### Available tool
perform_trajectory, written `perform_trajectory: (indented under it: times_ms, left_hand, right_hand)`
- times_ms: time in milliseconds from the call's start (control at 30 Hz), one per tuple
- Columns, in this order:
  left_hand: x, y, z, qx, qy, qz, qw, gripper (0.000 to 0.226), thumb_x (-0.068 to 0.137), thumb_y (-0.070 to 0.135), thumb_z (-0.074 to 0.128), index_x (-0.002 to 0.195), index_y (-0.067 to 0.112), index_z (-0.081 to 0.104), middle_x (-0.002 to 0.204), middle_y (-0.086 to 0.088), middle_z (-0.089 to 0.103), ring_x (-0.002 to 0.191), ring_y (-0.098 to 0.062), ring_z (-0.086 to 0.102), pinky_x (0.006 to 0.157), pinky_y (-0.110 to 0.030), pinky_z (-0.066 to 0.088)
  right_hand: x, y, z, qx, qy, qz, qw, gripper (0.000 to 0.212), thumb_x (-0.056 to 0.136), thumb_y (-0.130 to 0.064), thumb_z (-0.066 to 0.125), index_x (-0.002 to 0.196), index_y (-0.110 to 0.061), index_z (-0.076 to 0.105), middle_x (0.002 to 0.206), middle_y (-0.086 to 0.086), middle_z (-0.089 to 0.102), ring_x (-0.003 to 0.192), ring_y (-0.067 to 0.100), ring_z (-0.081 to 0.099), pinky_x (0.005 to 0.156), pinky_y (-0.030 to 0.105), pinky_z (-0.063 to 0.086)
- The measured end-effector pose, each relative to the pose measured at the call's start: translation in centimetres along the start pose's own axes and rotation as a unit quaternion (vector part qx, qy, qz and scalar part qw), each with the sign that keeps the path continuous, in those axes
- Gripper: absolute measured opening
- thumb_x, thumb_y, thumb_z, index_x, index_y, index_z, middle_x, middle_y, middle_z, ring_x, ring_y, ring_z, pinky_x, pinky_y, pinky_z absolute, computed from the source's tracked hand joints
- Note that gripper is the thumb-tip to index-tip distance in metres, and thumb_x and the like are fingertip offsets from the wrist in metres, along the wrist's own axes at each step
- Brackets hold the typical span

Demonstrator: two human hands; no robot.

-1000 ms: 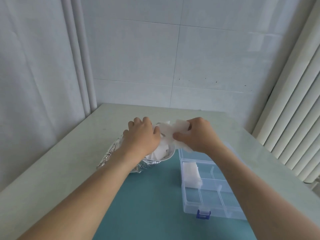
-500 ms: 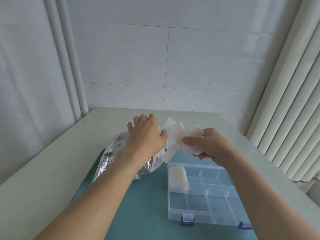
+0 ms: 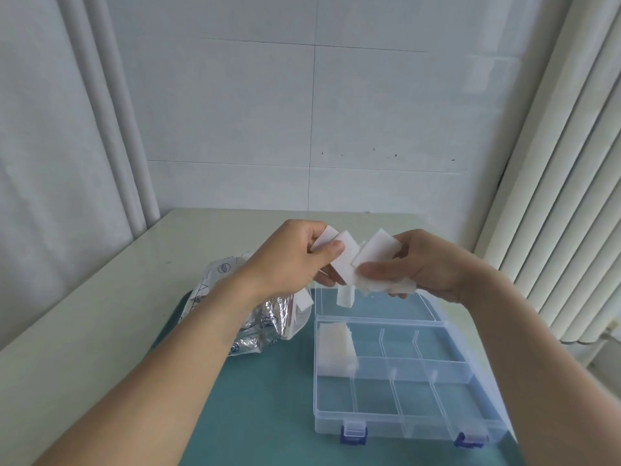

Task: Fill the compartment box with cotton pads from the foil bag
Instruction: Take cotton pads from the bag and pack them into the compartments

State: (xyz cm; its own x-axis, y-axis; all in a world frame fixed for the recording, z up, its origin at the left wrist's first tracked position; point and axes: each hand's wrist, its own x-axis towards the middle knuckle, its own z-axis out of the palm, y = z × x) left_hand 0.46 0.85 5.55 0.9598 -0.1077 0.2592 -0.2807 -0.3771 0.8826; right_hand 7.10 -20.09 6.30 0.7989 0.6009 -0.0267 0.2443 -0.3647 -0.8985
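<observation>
Lifted clear of the foil bag point(image 3: 248, 317) lying below the left hand point(image 3: 289, 260), cotton pads point(image 3: 356, 264) now pinched in a loose fan between it and the right hand point(image 3: 416, 264), above the compartment box point(image 3: 403, 428), ready for squaring and dropping in.

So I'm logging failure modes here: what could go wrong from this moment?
One white cotton pad dangles loose below the left hand and right hand; it may drop outside the clear plastic compartment box. The crumpled silver foil bag lies open, so pads may spill onto the teal mat.
</observation>
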Motion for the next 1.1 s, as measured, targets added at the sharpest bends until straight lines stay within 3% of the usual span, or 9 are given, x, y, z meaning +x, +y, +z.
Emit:
perform_trajectory:
  times_ms: [100,233,367,500,700,867,967,1100]
  left_hand:
    - [-0.2,-0.3,0.2,-0.048,-0.03,-0.021,0.998,0.026,0.105,0.009,0.045,0.11,-0.009,0.064,0.093,-0.022,0.074,0.078,-0.028,0.075,0.067,-0.032,0.061]
    - [-0.1,-0.2,0.2,-0.096,-0.023,-0.055,0.994,0.034,0.108,0.012,0.038,0.109,-0.012,0.062,0.094,-0.027,0.073,0.081,-0.034,0.074,0.066,-0.034,0.062]
    - [0.1,-0.6,-0.2,-0.054,0.01,-0.073,0.996,0.031,0.107,0.01,0.039,0.11,-0.01,0.063,0.089,-0.025,0.074,0.077,-0.031,0.075,0.071,-0.037,0.062]
    - [-0.3,-0.1,0.4,-0.051,-0.074,-0.09,0.992,0.031,0.107,0.009,0.04,0.112,-0.007,0.065,0.097,-0.023,0.074,0.086,-0.033,0.074,0.079,-0.039,0.062]
    - [-0.5,0.7,1.1,-0.123,-0.128,-0.131,0.975,0.068,0.106,0.046,0.028,0.111,-0.012,0.062,0.103,-0.03,0.07,0.091,-0.04,0.072,0.083,-0.045,0.059]
    - [-0.4,-0.1,1.2,-0.049,-0.088,-0.112,0.989,0.03,0.107,0.014,0.042,0.11,-0.009,0.061,0.097,-0.025,0.073,0.087,-0.037,0.074,0.09,-0.051,0.057]
    - [-0.4,-0.3,0.8,-0.025,-0.075,-0.119,0.99,0.027,0.106,0.013,0.043,0.101,-0.006,0.061,0.094,-0.025,0.074,0.085,-0.039,0.074,0.091,-0.05,0.056]
    - [-0.2,-0.5,0.3,-0.016,-0.047,-0.126,0.991,0.025,0.106,0.013,0.043,0.107,-0.005,0.061,0.091,-0.025,0.074,0.083,-0.04,0.074,0.091,-0.051,0.056]
  right_hand:
    - [-0.2,0.0,-0.3,-0.043,0.013,0.007,0.999,0.017,0.082,-0.019,0.08,0.087,-0.003,0.076,0.071,0.006,0.071,0.059,0.018,0.06,0.052,0.025,0.047]
    - [-0.7,-0.3,-0.8,-0.07,0.013,-0.004,0.997,0.014,0.083,-0.015,0.08,0.089,-0.003,0.076,0.072,0.009,0.07,0.062,0.021,0.058,0.054,0.026,0.049]
    - [-1.7,-1.0,-1.7,-0.065,-0.025,-0.018,0.997,0.019,0.075,-0.02,0.088,0.087,-0.01,0.079,0.086,0.017,0.075,0.075,0.024,0.065,0.068,0.034,0.053]
    - [-1.4,-1.4,-0.9,-0.073,-0.033,-0.023,0.996,0.014,0.077,-0.016,0.086,0.084,-0.008,0.077,0.078,0.011,0.072,0.069,0.022,0.062,0.061,0.03,0.049]
    - [-1.1,-1.4,0.2,-0.117,0.012,0.005,0.993,0.014,0.08,-0.016,0.082,0.086,-0.005,0.076,0.067,0.01,0.067,0.056,0.02,0.056,0.052,0.026,0.046]
    - [-1.2,-1.5,0.0,-0.134,0.025,0.019,0.99,0.014,0.078,-0.02,0.085,0.086,-0.011,0.078,0.065,0.006,0.07,0.052,0.015,0.06,0.051,0.024,0.046]
    - [-1.5,-1.4,-0.8,-0.146,0.036,0.016,0.989,0.008,0.08,-0.021,0.082,0.084,-0.014,0.079,0.068,0.01,0.072,0.054,0.014,0.061,0.052,0.023,0.047]
    - [-2.3,-1.5,-2.1,-0.154,0.059,0.003,0.986,0.005,0.079,-0.021,0.082,0.081,-0.017,0.079,0.068,0.011,0.072,0.054,0.015,0.058,0.052,0.022,0.043]
